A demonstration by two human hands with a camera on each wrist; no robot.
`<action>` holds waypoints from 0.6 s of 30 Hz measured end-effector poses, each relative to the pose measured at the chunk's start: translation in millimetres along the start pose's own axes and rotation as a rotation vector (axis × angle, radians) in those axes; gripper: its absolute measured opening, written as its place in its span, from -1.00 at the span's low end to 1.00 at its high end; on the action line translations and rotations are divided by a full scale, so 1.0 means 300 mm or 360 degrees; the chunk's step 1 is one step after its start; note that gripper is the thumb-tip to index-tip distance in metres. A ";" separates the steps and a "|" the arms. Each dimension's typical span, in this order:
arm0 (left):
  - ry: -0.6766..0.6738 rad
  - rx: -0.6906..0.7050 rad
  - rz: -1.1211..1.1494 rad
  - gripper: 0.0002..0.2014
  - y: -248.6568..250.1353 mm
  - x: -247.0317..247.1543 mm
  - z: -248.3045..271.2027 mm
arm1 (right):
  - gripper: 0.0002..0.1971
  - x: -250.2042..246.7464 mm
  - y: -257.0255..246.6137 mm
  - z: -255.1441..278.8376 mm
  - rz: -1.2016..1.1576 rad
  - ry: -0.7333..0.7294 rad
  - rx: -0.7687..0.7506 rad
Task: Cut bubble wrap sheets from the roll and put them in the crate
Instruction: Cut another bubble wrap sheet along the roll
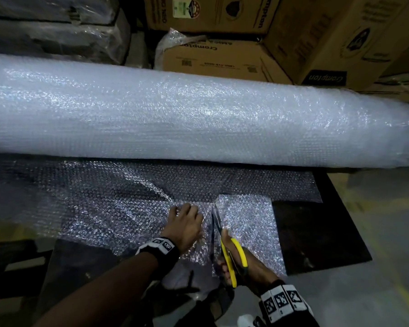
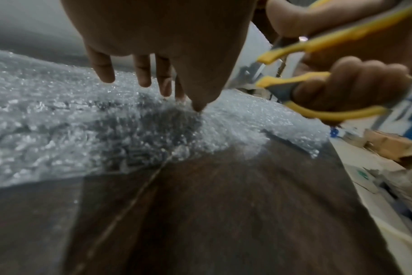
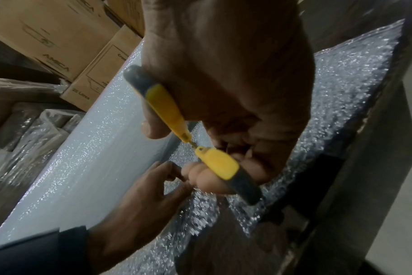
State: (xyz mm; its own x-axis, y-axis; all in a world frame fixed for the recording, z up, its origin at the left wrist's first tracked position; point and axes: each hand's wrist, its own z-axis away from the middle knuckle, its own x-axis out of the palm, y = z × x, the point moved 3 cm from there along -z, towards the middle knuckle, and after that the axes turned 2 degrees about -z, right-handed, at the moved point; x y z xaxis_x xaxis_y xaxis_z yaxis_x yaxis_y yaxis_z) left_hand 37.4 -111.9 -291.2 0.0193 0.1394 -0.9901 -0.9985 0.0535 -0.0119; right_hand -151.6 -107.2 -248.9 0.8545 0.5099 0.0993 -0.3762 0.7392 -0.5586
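Bubble wrap sheet (image 1: 118, 208) lies unrolled on a dark table (image 1: 316, 232) before the roll (image 1: 198, 119). Left hand (image 1: 185, 224) presses it with straight, spread fingers. Right hand (image 1: 241, 263) grips yellow-handled scissors (image 1: 229, 251), blades in the cut. Cardboard boxes (image 1: 222, 57) stand behind.

A warehouse storeroom: stacked cardboard cartons (image 1: 222, 57) behind a big bubble wrap roll (image 1: 198, 119).

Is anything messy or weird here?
A little. The bubble wrap sheet is wrinkled and bunched near the left hand, and a loose scrap of bubble wrap droops over a cardboard box behind.
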 end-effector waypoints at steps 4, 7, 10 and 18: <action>0.0084 -0.0014 -0.0063 -0.65 -0.011 -0.018 -0.009 | -0.13 0.006 0.027 0.002 -0.0009 -0.0073 -0.0073; 0.0256 0.0051 -0.0019 -0.59 -0.019 -0.040 0.000 | -0.14 0.011 0.026 0.001 -0.0012 -0.0029 -0.0050; 0.0321 0.0188 0.0051 -0.65 -0.016 -0.052 0.018 | -0.21 0.013 0.029 -0.008 -0.0059 0.0040 -0.0002; 0.0296 0.0613 -0.0205 -0.46 0.019 0.044 0.105 | -0.19 0.021 0.027 -0.023 -0.0061 0.0102 0.0044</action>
State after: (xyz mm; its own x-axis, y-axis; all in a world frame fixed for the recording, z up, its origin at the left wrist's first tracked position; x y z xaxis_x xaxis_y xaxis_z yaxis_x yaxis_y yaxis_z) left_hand 33.6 -78.5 -300.0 0.0975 -0.0709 -0.9927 -0.8958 0.4283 -0.1186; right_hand -146.9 -101.0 -258.5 0.8895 0.4521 0.0666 -0.3515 0.7700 -0.5324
